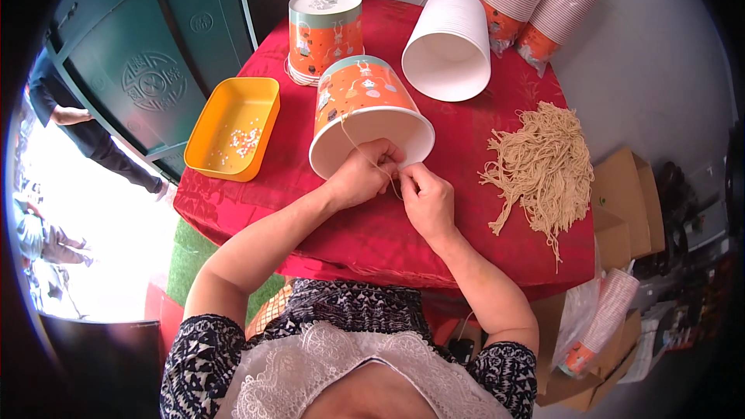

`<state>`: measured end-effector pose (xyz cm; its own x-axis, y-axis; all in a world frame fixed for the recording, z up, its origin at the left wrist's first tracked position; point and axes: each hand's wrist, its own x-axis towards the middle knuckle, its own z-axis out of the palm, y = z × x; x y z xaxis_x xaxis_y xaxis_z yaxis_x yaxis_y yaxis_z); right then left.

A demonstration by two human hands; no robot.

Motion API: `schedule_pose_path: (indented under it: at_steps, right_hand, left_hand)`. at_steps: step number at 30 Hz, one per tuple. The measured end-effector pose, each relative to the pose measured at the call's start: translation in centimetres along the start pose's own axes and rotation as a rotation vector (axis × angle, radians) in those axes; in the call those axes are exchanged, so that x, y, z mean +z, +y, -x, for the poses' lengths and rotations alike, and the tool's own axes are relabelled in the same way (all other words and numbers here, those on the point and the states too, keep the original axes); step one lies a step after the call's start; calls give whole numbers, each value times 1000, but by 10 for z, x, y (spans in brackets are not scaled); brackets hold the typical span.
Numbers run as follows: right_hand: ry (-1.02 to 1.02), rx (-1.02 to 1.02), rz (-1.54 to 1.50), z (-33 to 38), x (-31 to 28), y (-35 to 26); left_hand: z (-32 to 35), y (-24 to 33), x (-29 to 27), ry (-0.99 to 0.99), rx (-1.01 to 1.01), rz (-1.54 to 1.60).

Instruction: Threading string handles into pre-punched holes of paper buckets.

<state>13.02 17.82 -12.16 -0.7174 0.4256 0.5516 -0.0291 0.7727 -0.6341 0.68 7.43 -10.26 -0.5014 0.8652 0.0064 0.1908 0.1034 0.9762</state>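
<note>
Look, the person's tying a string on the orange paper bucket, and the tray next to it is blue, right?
Not quite. The head view shows both hands, left hand and right hand, working a string at the orange paper bucket, but the tray is yellow, not blue.

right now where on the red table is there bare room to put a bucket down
Bare red cloth lies between the tilted bucket and the string pile, and along the near edge. The back is crowded with bucket stacks.
</note>
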Motion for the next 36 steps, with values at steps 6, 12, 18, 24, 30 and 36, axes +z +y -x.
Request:
schedule_pose_path:
  at_steps: [6,12,18,24,30,36]
  right_hand:
    - [4,-44,28,0,0,0]
    - [15,-59,10,0,0,0]
    - [-4,-27,-12,0,0,-1]
    - [-17,7,11,0,0,-2]
    - [-33,42,60,0,0,-2]
    - [23,-53,92,1,3,1]
  left_hand:
    - [1,2,-1,24,-5,9]
    - [3,-8,-6,193,316,-381]
    - [3,-9,-3,134,286,-367]
    - [1,-16,-4,120,342,-385]
    - [2,-8,-6,70,251,-346]
    - [0,-11,-7,66,267,-338]
